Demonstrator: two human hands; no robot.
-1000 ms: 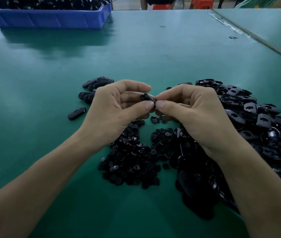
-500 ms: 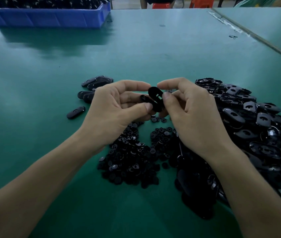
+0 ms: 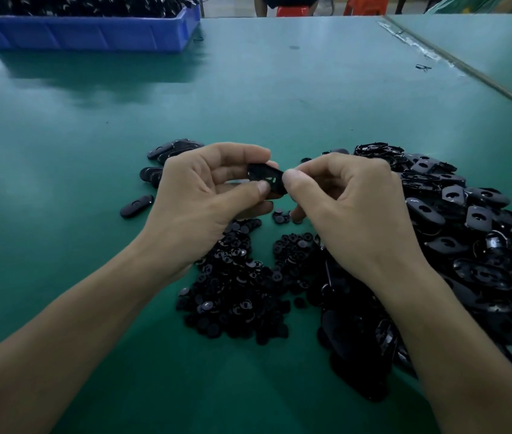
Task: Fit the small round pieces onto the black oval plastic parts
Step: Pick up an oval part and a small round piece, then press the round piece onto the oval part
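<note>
Lying wide and bare toward 12 o'clock, green table [image 3: 248, 98]; blue bin [image 3: 92, 32] sitting at the far 11 o'clock edge, heaped with black parts; seam [image 3: 467, 73] running diagonally at 1 o'clock; open room spreading at 9 o'clock too. Crowding the 3 to 5 o'clock side, oval pile [image 3: 467, 233]; lying at 6 o'clock under the wrists, round pieces [image 3: 239, 286]; resting at 10 o'clock, a few finished ovals [image 3: 167, 151], one apart [image 3: 137, 205]. Pinching one black oval part [image 3: 267, 180] above the table at centre: left hand [image 3: 204, 198] curled, thumb and forefinger gripping its left end; right hand [image 3: 351, 208] curled, thumb pressing on its right end; glossy, slotted opening showing; round piece on it not discernible.
</note>
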